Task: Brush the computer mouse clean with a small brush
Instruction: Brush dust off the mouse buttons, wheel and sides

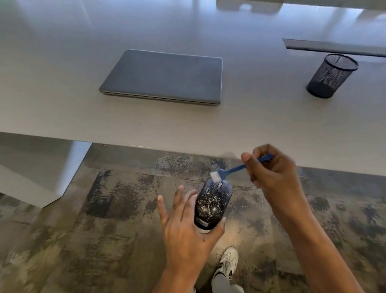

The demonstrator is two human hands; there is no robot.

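A large pale grey counter (53, 108) fills the upper part of the view, and its smooth surface reflects soft daylight near the far edge. On it lies a closed grey laptop (162, 78), and to the right stands a black mesh pen holder (331, 75). Behind the holder, a long narrow slot (338, 48) is cut into the surface. Below the near edge, at the left, a slanted white leg (45, 175) supports the counter. The floor (81, 239) is covered by carpet with a mottled pattern of brown, grey and dark patches.
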